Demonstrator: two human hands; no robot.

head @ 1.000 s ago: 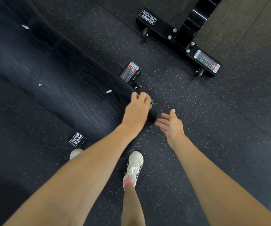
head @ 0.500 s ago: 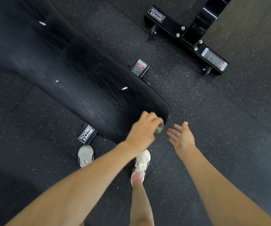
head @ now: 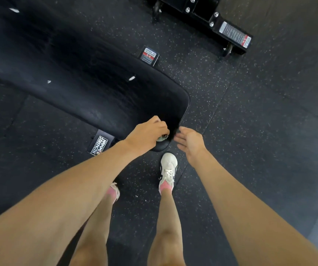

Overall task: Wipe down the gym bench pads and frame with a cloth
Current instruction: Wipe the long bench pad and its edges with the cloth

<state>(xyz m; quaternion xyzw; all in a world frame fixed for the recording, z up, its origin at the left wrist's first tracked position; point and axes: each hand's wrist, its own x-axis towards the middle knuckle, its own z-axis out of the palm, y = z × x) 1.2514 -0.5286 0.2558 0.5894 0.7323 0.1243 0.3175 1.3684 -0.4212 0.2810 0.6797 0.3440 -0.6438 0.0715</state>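
A long black bench pad [head: 81,77] runs from the upper left down to its rounded near end. My left hand [head: 147,134] is curled at that near corner and grips a small bunched greenish cloth [head: 162,138], most of it hidden under my fingers. My right hand [head: 189,140] hovers just to the right of the pad's end, fingers straight and loosely spread, holding nothing. Two black frame feet show beside the pad: one with white lettering [head: 100,144] and one with a red-and-white label [head: 149,55].
Dark speckled rubber flooring [head: 250,121] surrounds the bench. Another machine's black base with wheels, bolts and a warning label [head: 233,33] lies at the top right. My feet in white shoes [head: 168,169] stand right below the pad's end.
My left hand with the cloth has slid down over the pad's near end toward its lower corner. My right hand stayed close beside it, and the view shifted back along the bench.
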